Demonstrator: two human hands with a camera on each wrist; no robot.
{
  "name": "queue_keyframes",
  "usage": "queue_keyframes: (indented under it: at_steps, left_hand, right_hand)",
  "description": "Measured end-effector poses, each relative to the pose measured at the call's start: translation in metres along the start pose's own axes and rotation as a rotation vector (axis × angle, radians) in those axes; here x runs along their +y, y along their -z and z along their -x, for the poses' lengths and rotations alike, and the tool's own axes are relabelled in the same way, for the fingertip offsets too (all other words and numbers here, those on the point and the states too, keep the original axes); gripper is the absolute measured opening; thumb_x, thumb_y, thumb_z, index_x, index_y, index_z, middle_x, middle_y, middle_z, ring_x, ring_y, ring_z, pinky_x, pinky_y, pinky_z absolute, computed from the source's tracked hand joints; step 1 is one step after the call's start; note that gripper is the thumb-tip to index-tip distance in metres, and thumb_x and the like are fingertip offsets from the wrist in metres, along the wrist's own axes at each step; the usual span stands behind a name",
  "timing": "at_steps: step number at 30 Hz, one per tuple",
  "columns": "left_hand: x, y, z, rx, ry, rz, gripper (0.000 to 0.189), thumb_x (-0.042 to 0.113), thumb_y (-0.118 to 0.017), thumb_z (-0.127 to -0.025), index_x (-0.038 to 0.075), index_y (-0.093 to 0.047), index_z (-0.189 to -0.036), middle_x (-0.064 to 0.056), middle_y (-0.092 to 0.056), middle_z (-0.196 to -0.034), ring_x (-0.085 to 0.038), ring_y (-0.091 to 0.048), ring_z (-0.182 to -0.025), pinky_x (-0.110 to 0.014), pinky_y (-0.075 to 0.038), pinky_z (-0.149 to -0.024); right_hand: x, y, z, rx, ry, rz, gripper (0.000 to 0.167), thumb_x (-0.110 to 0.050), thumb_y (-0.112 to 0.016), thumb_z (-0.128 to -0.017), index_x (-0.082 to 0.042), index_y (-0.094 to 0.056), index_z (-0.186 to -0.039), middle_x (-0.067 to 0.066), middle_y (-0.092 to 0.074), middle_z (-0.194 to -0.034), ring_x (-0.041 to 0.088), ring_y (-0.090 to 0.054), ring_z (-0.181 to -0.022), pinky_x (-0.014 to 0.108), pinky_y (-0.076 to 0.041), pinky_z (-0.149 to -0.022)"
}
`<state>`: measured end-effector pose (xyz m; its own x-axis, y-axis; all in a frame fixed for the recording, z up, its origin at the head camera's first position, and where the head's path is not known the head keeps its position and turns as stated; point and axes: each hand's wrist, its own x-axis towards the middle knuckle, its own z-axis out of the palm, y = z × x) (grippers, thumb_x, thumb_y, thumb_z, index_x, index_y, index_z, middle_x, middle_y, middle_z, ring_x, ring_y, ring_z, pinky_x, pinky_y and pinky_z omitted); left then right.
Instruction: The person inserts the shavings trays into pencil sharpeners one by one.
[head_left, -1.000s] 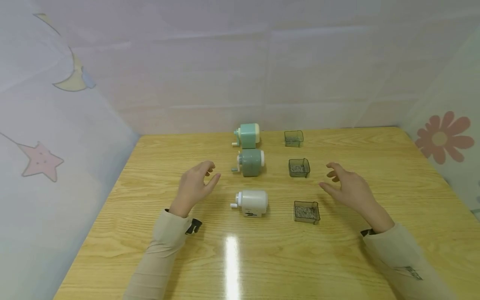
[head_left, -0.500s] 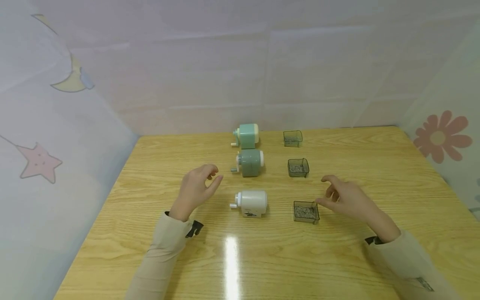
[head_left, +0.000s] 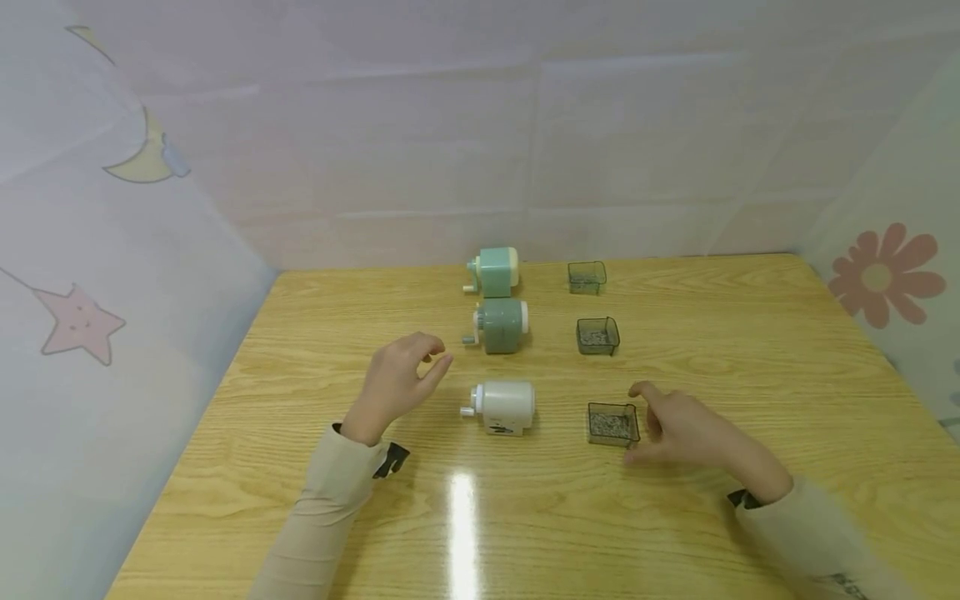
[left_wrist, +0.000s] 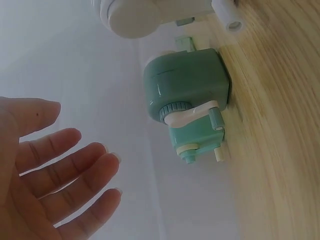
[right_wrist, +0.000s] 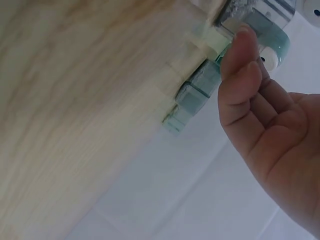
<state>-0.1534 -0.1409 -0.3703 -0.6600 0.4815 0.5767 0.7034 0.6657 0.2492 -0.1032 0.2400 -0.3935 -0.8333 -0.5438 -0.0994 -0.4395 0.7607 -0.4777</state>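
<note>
My right hand (head_left: pixel 686 429) is at the right end of the nearest shavings drawer (head_left: pixel 611 423), a smoky clear box with pencil shavings inside. Its thumb and forefinger are spread at that end's front and back corners; whether they touch it I cannot tell. Left of the drawer stands a white crank pencil sharpener (head_left: pixel 507 404). My left hand (head_left: pixel 397 379) hovers left of the sharpeners, fingers loosely bent, holding nothing. Behind the white one are a dark green sharpener (head_left: pixel 502 325) and a mint green sharpener (head_left: pixel 498 272), both also seen in the left wrist view.
Two more clear drawers with shavings, a middle drawer (head_left: pixel 597 336) and a far drawer (head_left: pixel 587 277), form a column right of the sharpeners. A pale cloth wall (head_left: pixel 420 167) closes off the back of the wooden table (head_left: pixel 300 333).
My right hand has come down and nearer, from right of the middle drawer to the nearest drawer's end. The left hand has drifted slightly right. Sharpeners and drawers stay put.
</note>
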Motion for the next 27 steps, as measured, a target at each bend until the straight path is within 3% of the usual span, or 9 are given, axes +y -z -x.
queue_keyframes:
  at_steps: [12,27]
  left_hand:
    - [0.010,0.000,-0.002,-0.035,-0.036,-0.003,0.014,0.014,-0.066,-0.083,0.002,-0.066,-0.088,-0.009,-0.067,-0.087,-0.019,-0.063,-0.073,-0.030,-0.053,-0.062]
    - [0.021,-0.007,-0.002,-0.177,-0.072,0.023,0.027,0.021,-0.063,-0.086,0.001,-0.062,-0.104,-0.011,-0.064,-0.102,-0.025,-0.060,-0.095,-0.036,-0.051,-0.080]
  right_hand:
    - [-0.001,-0.007,-0.002,-0.013,0.022,0.016,0.079,-0.038,-0.078,-0.068,0.009,-0.041,-0.120,-0.011,-0.046,-0.062,0.000,-0.039,-0.051,0.019,-0.038,-0.047]
    - [0.000,-0.014,-0.006,0.022,0.059,0.014,0.059,-0.026,-0.078,-0.070,0.004,-0.047,-0.111,-0.010,-0.044,-0.061,0.001,-0.037,-0.051,0.019,-0.034,-0.045]
